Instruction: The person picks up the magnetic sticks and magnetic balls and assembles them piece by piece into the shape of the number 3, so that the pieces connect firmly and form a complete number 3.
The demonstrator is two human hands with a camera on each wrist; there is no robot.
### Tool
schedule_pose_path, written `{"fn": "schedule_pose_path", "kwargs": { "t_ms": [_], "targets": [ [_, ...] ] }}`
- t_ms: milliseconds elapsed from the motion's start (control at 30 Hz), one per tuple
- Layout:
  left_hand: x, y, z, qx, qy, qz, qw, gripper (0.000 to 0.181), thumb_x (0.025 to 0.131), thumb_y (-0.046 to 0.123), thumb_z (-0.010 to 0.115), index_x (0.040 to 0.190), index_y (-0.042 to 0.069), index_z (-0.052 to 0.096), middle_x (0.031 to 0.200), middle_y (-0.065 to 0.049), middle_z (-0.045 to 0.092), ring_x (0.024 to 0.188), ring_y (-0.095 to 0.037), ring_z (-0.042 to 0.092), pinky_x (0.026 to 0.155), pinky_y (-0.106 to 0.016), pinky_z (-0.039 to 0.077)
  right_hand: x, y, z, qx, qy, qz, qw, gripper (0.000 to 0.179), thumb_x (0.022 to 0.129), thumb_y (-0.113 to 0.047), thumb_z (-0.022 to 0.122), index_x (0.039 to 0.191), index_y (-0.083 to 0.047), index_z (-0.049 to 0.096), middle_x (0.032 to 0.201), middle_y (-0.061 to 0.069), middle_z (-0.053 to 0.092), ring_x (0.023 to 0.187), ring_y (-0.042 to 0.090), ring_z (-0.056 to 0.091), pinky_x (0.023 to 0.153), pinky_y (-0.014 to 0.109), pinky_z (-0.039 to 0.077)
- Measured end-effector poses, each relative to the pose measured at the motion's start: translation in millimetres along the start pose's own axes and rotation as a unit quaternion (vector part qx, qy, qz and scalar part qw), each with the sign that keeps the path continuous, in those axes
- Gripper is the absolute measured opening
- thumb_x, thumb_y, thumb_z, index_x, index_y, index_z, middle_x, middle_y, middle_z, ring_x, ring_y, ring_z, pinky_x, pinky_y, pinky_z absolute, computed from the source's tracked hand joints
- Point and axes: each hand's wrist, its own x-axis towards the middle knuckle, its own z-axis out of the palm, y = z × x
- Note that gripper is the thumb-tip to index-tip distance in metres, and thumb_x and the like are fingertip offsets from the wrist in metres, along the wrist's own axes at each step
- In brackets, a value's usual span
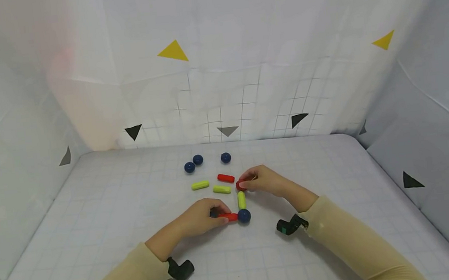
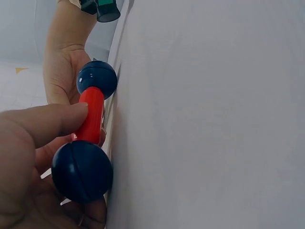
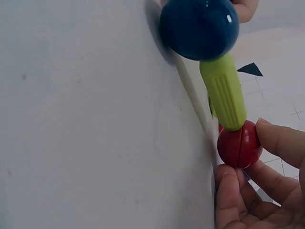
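In the head view, just below the frame's middle, the right hand point(image 1: 266, 182) pinches a red ball point(image 1: 238, 186) at the upper end of a yellow-green rod point(image 1: 241, 200), whose long axis runs straight down to a dark blue ball point(image 1: 244, 216). The left hand point(image 1: 201, 217), lower left, grips a red rod point(image 1: 230, 217) lying crosswise. In the left wrist view, the red rod, at left, slants between two blue balls point(image 2: 82, 171). In the right wrist view, the red ball, lower right, meets the yellow-green rod's end nearer the right hand.

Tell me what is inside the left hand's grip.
The left hand pinches a red stick, with a blue ball at its palm-side end. Whatever parts of the stick and ball the hand covers cannot be seen.
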Motion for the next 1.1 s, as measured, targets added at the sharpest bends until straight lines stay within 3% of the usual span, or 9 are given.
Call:
{"fn": "schedule_pose_path", "kwargs": {
  "t_ms": [200, 1100],
  "targets": [
    [0.2, 1.2, 1.2, -0.004, -0.001, -0.004, 1.0000, 0.013, 0.093, 0.021, 0.073, 0.106, 0.025, 0.071, 0.099, 0.013, 0.064, 0.097, -0.013, 0.055, 0.095, -0.039, 0.046, -3.2, -1.1, 1.7, 0.005, -0.014, -0.007, 0.9999, 0.028, 0.094, -0.028, 0.072, 0.114, -0.008, 0.071, 0.101, 0.002, 0.072, 0.089, 0.020, 0.062, 0.081, 0.032, 0.053],
    [1.7, 2.3, -3.3, -0.030, -0.026, -0.019, 0.9990, 0.016, 0.093, 0.022, 0.074, 0.108, 0.025, 0.072, 0.102, 0.012, 0.065, 0.097, -0.013, 0.054, 0.094, -0.038, 0.045, -3.5, -5.5, 7.7, -0.030, 0.011, 0.004, 0.9995, 0.027, 0.092, -0.030, 0.074, 0.112, -0.011, 0.073, 0.097, -0.002, 0.071, 0.091, 0.020, 0.060, 0.079, 0.030, 0.052]
  ]
}}
